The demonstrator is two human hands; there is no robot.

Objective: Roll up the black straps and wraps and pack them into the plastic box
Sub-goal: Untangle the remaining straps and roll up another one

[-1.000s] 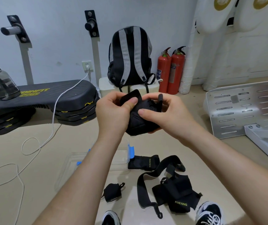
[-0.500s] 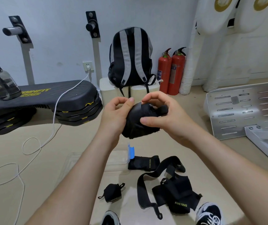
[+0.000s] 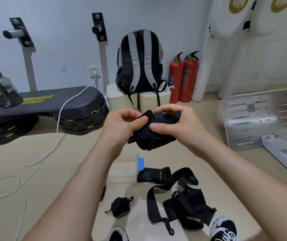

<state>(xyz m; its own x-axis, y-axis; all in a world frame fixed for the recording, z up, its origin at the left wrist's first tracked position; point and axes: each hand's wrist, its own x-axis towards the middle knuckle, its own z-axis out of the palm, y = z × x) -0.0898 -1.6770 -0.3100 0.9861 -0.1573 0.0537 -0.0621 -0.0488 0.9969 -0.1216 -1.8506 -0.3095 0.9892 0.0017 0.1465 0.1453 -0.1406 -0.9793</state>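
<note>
Both hands hold a bundled black wrap (image 3: 154, 138) in mid-air above the floor. My left hand (image 3: 121, 124) pinches its loose end between thumb and fingers. My right hand (image 3: 174, 120) grips the bundle from the right, thumb pressed on its front. Below, the clear plastic box (image 3: 121, 173) with a blue clip sits on the floor, partly hidden by my left forearm. Beside it lies a flat black XUEYING wrap (image 3: 154, 174). A small rolled black wrap (image 3: 120, 206) and a long loose black strap with its wrap (image 3: 184, 207) lie nearer my feet.
A black aerobic step (image 3: 43, 108) with a water jug (image 3: 0, 89) stands at left, a white cable (image 3: 40, 157) trailing over the floor. A backpack (image 3: 139, 61) and two red fire extinguishers (image 3: 182, 77) stand by the wall. A metal plate (image 3: 260, 119) lies at right. My shoes (image 3: 224, 230) are at the bottom.
The wrap's loose end has come up again between my left thumb and fingers, and both hands have turned the bundle slightly while staying at the same height.
</note>
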